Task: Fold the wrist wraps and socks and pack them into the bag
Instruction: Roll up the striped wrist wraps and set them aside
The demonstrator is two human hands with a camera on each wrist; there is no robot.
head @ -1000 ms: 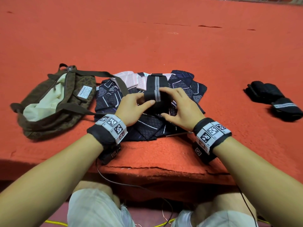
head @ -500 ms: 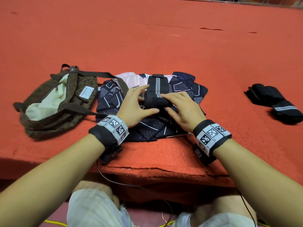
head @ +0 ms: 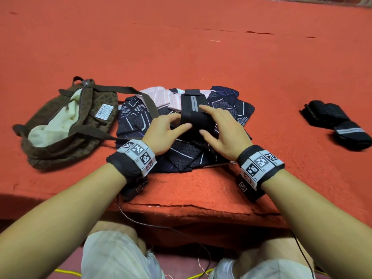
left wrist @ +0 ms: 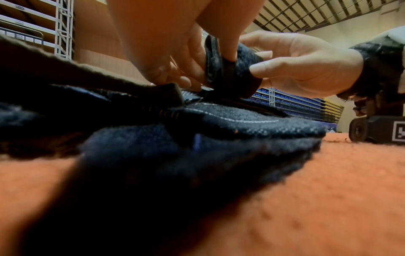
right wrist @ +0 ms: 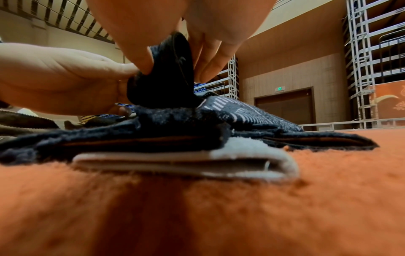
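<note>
A black wrist wrap (head: 194,109) with a grey stripe lies on a pile of navy patterned and pink socks (head: 141,117); its near part is rolled up. My left hand (head: 169,129) pinches the roll's left end between thumb and fingers, and my right hand (head: 219,125) pinches its right end, with fingers over the top. The roll (left wrist: 228,69) shows between both thumbs in the left wrist view and as a dark coil (right wrist: 162,78) in the right wrist view. A brown bag (head: 66,125) lies open to the left, its cream lining showing.
Another rolled black wrist wrap (head: 338,125) lies at the right on the orange carpet (head: 201,57). The bag's strap (head: 145,97) crosses the sock pile. The carpeted platform's front edge (head: 201,208) runs just below my wrists, with my knees beneath.
The roll has moved a little farther along the strap, away from me, and has grown thicker. Both hands have shifted with it over the sock pile.
</note>
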